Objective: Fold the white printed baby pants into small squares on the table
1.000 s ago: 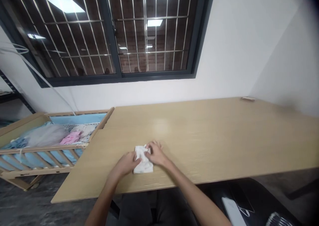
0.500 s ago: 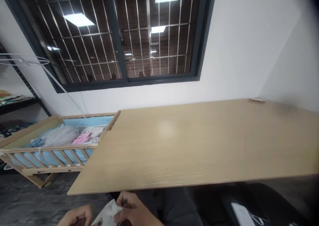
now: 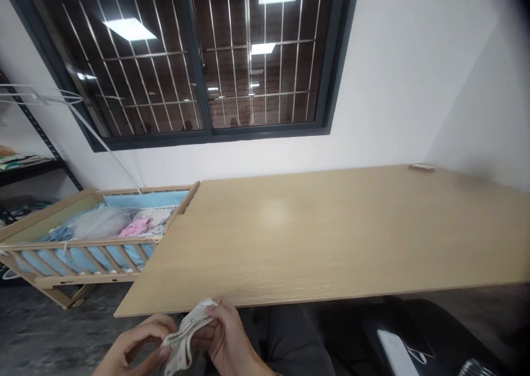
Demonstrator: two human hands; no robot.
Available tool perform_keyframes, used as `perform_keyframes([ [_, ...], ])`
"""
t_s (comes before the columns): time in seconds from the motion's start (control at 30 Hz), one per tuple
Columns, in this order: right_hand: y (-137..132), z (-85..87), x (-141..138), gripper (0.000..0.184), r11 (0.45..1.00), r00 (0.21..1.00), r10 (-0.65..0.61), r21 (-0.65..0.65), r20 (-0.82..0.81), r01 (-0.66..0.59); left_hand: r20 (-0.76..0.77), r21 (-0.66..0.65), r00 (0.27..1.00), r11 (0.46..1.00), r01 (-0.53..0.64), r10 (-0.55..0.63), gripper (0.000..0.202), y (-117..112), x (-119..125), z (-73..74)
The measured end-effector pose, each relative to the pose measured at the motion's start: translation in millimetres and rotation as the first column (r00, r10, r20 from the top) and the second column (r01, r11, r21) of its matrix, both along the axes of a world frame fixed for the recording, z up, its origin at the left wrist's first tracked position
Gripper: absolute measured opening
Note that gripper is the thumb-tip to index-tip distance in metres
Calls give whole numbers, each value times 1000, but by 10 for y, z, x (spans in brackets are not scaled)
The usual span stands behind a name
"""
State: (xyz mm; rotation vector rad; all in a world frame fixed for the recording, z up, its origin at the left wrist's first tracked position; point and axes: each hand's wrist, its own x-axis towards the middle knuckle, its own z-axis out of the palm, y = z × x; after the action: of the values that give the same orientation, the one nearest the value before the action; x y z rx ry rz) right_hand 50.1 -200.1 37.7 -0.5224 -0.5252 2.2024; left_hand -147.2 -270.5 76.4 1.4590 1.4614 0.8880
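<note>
The left hand (image 3: 138, 340) is pinching one end of a small off-white cloth (image 3: 184, 337) between thumb and fingers, and the right hand (image 3: 228, 337) is gripping the other end. The thin, soft fabric is bunching into narrow folds at the bottom of the frame, left of centre, by the straight front edge of a smooth wood-grain tabletop (image 3: 314, 227). At left, a slatted wooden crib (image 3: 93, 243) is holding blue padding (image 3: 144, 199), crumpled pink fabric (image 3: 136, 227) and sheer white material (image 3: 101, 222). At the top, a dark-framed window (image 3: 197, 61) is showing slim metal bars (image 3: 247, 28).

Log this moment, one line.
left hand: pinches cloth | right hand: pinches cloth | cloth: bunched, at near edge of table | crib: left of table
</note>
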Motion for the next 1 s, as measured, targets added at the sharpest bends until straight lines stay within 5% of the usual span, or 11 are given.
perform_keyframes([
  [0.23,-3,59,52,48,964,984,-103,259,147,62,71,-9,997,999,-40,41,41,126,265,63],
  [0.33,-35,119,146,62,881,987,-33,471,157,-46,83,47,996,999,-27,23,41,176,421,89],
  [0.43,-15,90,267,56,801,951,-17,574,310,-173,68,75,998,997,7,-12,41,212,393,41],
  [0.53,144,-15,439,41,762,852,-180,617,492,-196,92,135,980,973,-189,178,43,176,121,-43],
  [0.6,315,-70,600,34,729,713,-409,674,569,-120,105,158,916,903,-399,387,45,120,-104,-74],
  [0.67,482,-75,785,32,672,566,-580,737,585,-73,85,132,872,862,-490,482,46,68,-264,-80],
  [0.8,622,106,1125,17,560,565,-630,816,532,-144,111,118,885,878,-463,452,46,50,-337,-98],
  [0.9,558,364,1315,3,482,612,-613,850,500,-212,131,133,833,824,-551,537,50,85,-346,-118],
  [1.0,509,624,1446,15,364,625,-664,908,411,-210,109,208,802,775,-596,588,53,162,-303,-30],
])
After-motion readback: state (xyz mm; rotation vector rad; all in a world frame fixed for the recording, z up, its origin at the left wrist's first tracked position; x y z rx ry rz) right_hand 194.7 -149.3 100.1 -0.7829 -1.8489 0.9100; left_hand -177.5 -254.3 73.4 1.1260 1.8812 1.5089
